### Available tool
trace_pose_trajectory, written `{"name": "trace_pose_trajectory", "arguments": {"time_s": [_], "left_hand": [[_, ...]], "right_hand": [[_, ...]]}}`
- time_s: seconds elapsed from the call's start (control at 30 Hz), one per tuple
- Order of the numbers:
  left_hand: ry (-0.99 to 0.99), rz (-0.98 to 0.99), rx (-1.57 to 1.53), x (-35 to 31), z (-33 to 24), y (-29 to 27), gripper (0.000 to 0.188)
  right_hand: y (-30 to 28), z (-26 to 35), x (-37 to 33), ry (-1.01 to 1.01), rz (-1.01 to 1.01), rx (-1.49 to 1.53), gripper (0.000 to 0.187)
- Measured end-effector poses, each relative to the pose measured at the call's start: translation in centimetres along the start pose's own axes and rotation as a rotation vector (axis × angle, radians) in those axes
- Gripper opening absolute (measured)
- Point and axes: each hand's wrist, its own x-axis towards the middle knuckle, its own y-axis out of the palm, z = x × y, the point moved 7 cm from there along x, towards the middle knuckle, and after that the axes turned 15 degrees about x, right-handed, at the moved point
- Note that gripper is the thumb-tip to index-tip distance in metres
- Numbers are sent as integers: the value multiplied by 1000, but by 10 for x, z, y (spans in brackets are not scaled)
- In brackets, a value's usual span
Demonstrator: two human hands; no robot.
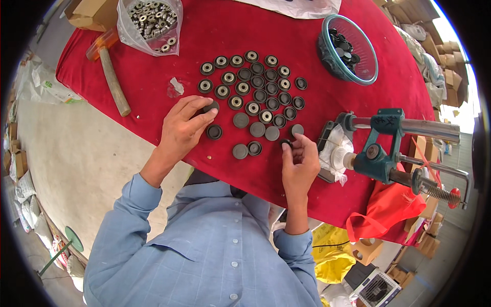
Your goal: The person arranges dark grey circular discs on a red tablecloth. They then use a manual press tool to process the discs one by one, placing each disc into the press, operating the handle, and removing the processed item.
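Observation:
My left hand (181, 125) pinches a round black cap (211, 107) between thumb and fingers, just above the red cloth. Another cap (215, 132) lies hollow side up beside that thumb. In my right hand (303, 166) a second black cap (286, 144) is held at the fingertips, partly hidden by them. A cap (297, 130) lies flat side up right by its index finger. Between and beyond the hands several black caps are spread out, some hollow side up. Those at the left and far side have metal bearings (236, 102) seated in them.
A green hand press (381, 148) stands at the right, its base wrapped in white plastic. At the back are a clear bag of bearings (151, 25) and a teal-rimmed basket (377, 61) holding black caps. A wooden-handled mallet (113, 82) lies near the left table edge.

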Motion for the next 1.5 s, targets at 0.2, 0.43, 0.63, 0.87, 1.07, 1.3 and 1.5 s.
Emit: {"name": "trace_pose_trajectory", "arguments": {"time_s": [0.2, 0.43, 0.63, 0.87, 1.07, 1.3, 1.5], "left_hand": [[9, 4, 86, -6, -1, 3, 35], [5, 8, 93, -8, -2, 3, 33], [-34, 25, 41, -8, 2, 4, 31], [-21, -44, -30, -9, -1, -5, 35], [-11, 134, -31, -26, -19, -3, 42], [-32, 103, -131, -28, -18, 3, 40], [-296, 144, -395, -8, 12, -5, 29]], "right_hand": [[20, 34, 29, -252, 29, -32, 25], [60, 39, 41, -436, 153, -270, 22], [68, 39, 38, -494, 209, -305, 22], [70, 43, 31, -464, 254, -397, 25], [71, 39, 10, -514, 289, -564, 42], [72, 36, 2, -490, 275, -676, 53], [52, 49, 3, -461, 154, -433, 40]]}}
